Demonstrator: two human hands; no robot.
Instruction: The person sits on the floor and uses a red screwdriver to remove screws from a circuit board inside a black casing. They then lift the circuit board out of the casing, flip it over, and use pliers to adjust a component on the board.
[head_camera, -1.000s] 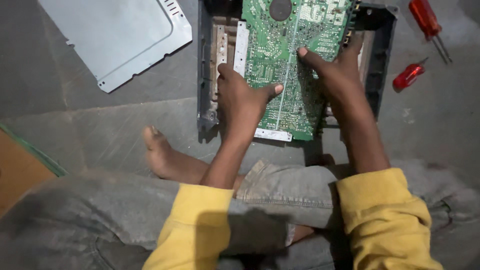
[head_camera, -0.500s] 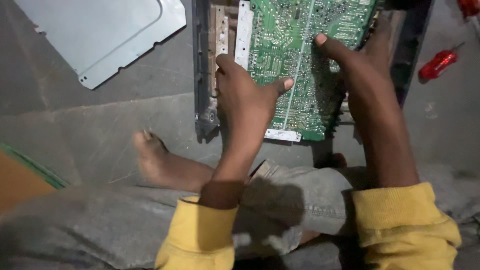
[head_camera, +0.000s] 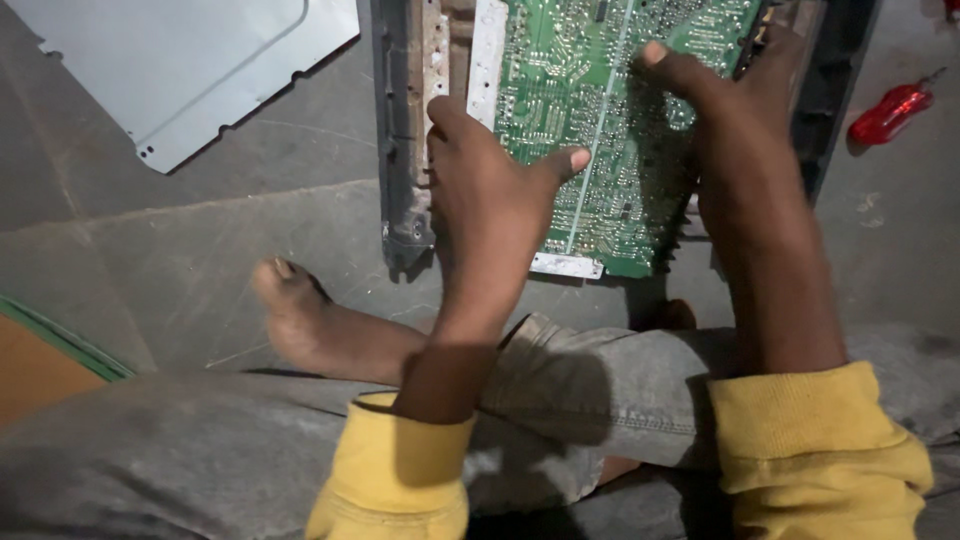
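Observation:
A green circuit board (head_camera: 600, 90) lies tilted over a dark grey device casing (head_camera: 400, 150) on the floor. My left hand (head_camera: 490, 190) grips the board's left edge, thumb pressed onto its green face, fingers by a white metal strip (head_camera: 490, 45). My right hand (head_camera: 720, 130) holds the board's right edge, thumb on top. Both arms wear yellow sleeves. The underside of the board and the inside of the casing are hidden.
A pale grey metal cover plate (head_camera: 190, 60) lies at the top left. A red-handled screwdriver (head_camera: 885, 112) rests at the right. My bare foot (head_camera: 300, 320) and grey trousers fill the lower view. A green-edged brown panel (head_camera: 40, 360) sits at the left.
The view has drawn closer and shifted. Both hands stay on the board, which now sits higher in view; the second red tool has left the picture.

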